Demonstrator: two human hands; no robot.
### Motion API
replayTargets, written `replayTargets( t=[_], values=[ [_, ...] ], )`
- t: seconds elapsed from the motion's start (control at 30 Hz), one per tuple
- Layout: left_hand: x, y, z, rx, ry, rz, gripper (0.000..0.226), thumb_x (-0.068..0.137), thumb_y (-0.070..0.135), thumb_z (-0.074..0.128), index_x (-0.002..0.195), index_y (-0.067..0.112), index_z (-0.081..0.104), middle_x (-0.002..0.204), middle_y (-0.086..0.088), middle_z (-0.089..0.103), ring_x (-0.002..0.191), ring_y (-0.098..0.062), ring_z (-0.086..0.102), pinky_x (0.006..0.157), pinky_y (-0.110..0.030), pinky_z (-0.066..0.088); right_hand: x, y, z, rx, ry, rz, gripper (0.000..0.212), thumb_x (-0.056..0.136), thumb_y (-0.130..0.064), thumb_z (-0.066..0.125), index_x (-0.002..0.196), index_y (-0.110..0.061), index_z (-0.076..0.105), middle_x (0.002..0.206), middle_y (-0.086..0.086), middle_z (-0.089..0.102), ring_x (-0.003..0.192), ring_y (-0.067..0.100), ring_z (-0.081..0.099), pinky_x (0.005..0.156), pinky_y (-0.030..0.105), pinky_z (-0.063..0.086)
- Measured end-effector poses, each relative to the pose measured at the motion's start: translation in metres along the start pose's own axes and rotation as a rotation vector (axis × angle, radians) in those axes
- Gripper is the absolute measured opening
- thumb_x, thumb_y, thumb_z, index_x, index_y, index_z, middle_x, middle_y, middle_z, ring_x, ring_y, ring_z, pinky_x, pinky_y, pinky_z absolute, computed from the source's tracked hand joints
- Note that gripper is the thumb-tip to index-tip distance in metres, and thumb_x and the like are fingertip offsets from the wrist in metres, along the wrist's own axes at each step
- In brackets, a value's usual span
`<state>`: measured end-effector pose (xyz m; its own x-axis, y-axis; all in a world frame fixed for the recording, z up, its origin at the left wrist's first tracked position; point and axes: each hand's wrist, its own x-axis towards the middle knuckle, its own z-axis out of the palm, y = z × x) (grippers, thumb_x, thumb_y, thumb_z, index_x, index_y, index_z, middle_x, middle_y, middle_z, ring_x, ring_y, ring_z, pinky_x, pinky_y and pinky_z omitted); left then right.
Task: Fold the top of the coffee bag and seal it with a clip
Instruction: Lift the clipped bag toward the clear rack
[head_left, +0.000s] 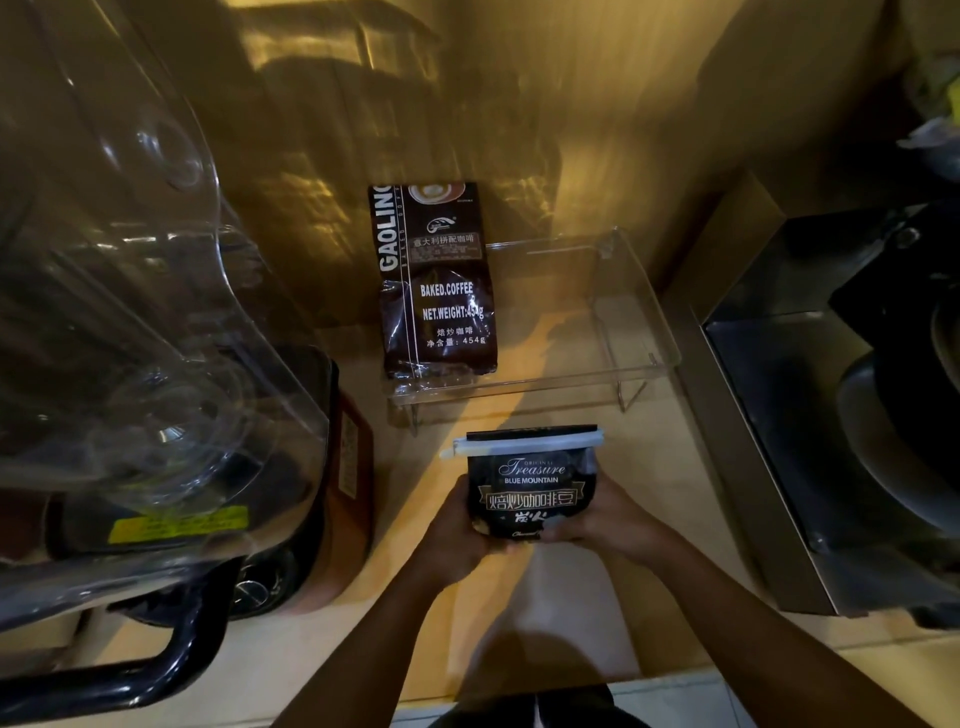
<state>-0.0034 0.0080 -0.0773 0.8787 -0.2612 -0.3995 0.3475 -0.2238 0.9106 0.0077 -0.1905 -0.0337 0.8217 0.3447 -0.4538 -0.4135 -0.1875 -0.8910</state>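
Both hands clasp the black coffee bag (531, 493) by its lower part, the left hand (457, 525) wrapped around one side and the right hand (608, 514) around the other, fingers curled closed against the foil so the bag stands upright between them over the wooden counter (571, 613). Above the grip, the bag's top is folded flat and a white clip (524, 442) lies across the fold from edge to edge; it looks fully closed, though the dim light makes that hard to confirm. Beyond the held bag, a clear acrylic tray (639, 332) stands on wire legs with a second, brown coffee bag (436, 280) leaning in it. Off to the left hand's side is a blender with a clear jug (130, 312)
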Motion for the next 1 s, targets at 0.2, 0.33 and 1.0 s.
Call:
replayTargets(
  t=[0.2, 0.33, 1.0],
  values=[
    [-0.005, 0.004, 0.003, 0.06, 0.138, 0.003, 0.079, 0.046, 0.013, 0.085, 0.103, 0.048, 0.043, 0.11, 0.018, 0.056, 0.104, -0.003, 0.052, 0.08, -0.026, 0.049, 0.001, -0.005, 0.002, -0.028, 0.092, 0.003, 0.072, 0.056, 0.022, 0.07, 0.117, -0.005, 0.043, 0.102, 0.002, 0.061, 0.09, 0.008, 0.059, 0.061, 0.01, 0.049],
    [-0.016, 0.033, 0.001, 0.014, 0.195, 0.056, 0.071, 0.046, 0.012, 0.087, 0.098, 0.042, 0.048, 0.105, 0.014, 0.059, 0.103, -0.008, 0.055, 0.077, -0.025, 0.052, -0.005, -0.028, -0.006, -0.047, 0.104, -0.079, 0.072, 0.055, 0.019, 0.074, 0.114, -0.009, 0.043, 0.104, -0.001, 0.06, 0.09, 0.001, 0.061, 0.064, 0.009, 0.049],
    [0.012, 0.223, -0.013, 0.095, 0.289, 0.537, 0.058, 0.064, 0.009, 0.079, 0.115, 0.021, 0.053, 0.1, 0.019, 0.062, 0.096, 0.015, 0.055, 0.074, 0.0, 0.043, -0.02, -0.174, -0.068, -0.009, 0.364, -0.573, 0.06, 0.059, -0.012, 0.079, 0.108, -0.031, 0.051, 0.105, -0.011, 0.062, 0.092, -0.007, 0.059, 0.068, 0.008, 0.05]
  ],
)
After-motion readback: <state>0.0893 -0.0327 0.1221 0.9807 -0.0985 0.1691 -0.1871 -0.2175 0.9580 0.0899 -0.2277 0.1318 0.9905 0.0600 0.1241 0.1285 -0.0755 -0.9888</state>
